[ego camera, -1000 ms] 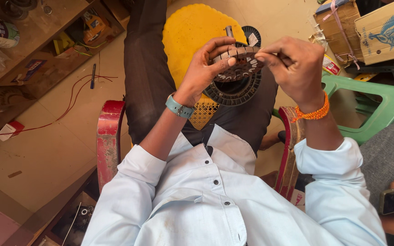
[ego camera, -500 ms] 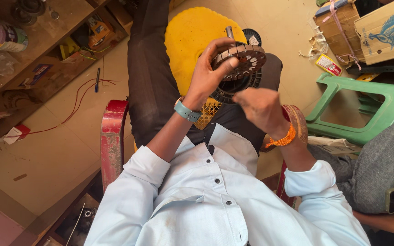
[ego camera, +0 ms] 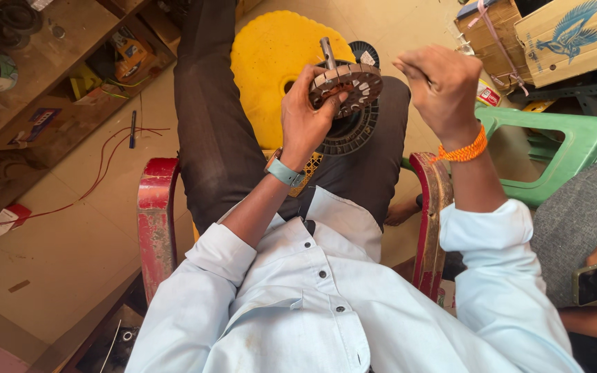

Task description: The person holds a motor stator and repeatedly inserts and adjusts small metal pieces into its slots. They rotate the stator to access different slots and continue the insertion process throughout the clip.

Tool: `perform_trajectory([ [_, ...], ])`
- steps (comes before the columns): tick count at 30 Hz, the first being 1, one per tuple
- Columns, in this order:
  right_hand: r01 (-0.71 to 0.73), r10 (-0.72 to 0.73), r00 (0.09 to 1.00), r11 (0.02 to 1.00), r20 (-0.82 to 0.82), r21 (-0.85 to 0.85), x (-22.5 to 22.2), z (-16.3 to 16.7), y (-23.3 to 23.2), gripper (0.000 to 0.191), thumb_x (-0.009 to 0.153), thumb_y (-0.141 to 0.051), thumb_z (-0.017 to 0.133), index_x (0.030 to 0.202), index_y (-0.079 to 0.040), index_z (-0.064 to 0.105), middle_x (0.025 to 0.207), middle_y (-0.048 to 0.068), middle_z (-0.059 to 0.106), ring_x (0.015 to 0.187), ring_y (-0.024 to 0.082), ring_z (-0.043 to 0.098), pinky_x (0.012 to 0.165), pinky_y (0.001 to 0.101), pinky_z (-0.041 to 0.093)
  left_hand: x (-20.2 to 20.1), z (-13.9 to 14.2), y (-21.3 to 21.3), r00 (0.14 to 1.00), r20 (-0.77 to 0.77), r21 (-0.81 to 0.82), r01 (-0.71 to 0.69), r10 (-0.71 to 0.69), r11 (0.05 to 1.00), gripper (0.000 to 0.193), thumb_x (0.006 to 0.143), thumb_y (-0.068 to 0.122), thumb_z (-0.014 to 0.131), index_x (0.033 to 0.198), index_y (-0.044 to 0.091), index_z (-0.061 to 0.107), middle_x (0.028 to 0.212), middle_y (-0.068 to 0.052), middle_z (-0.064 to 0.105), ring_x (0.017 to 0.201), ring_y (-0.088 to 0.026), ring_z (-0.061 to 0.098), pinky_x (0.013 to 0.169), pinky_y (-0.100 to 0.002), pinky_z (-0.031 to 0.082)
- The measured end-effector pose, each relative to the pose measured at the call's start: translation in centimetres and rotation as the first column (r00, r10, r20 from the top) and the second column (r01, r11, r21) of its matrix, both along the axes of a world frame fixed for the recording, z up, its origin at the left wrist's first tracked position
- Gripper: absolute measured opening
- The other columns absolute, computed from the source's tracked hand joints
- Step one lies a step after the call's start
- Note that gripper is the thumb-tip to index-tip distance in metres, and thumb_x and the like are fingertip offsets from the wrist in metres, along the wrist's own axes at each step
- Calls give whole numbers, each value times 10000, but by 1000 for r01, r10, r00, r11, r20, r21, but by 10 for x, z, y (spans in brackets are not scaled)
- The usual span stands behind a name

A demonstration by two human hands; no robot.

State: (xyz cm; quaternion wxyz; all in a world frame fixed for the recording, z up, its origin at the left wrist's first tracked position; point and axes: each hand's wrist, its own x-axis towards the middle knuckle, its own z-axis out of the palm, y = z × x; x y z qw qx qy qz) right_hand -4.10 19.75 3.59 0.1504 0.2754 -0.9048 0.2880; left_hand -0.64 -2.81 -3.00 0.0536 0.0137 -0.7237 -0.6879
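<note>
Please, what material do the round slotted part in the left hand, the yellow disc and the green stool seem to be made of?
Slotted motor core with shaft, held by the left hand: probably steel, dull grey-brown, with thin stacked-looking teeth and a bare metal shaft.
Yellow disc: apparently plastic, matte, with an even colour and scalloped moulded edge.
Green stool: most likely moulded plastic, smooth with a slight sheen and rounded openings.

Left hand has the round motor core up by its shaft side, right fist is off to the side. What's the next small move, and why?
Probably bring the right hand back toward the slotted motor core. The left hand alone grips the core above the lap, shaft pointing up, while the right is closed in a fist, apart from the core. Whether it pinches a wire cannot be told.
</note>
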Motion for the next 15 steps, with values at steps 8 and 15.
perform_trajectory([
  [8, -148, 155, 986, 983, -61, 108, -36, 20, -38, 83, 1001, 13, 782, 962, -7, 711, 913, 96, 714, 829, 258, 709, 756, 351, 531, -3, 0, -3, 1000, 26, -20, -18, 19, 1000, 311, 826, 80, 807, 1071, 68, 616, 927, -75, 746, 834, -194, 752, 767, -318, 565],
  [15, -132, 135, 991, 983, -16, 127, -37, 20, -44, 98, 999, 1, 796, 953, -3, 710, 878, 106, 702, 847, 275, 708, 740, 351, 525, -6, 0, -4, 999, 48, 19, -24, 23, 1000, 306, 821, 84, 812, 1064, 70, 626, 917, -67, 736, 820, -190, 742, 772, -311, 565],
])
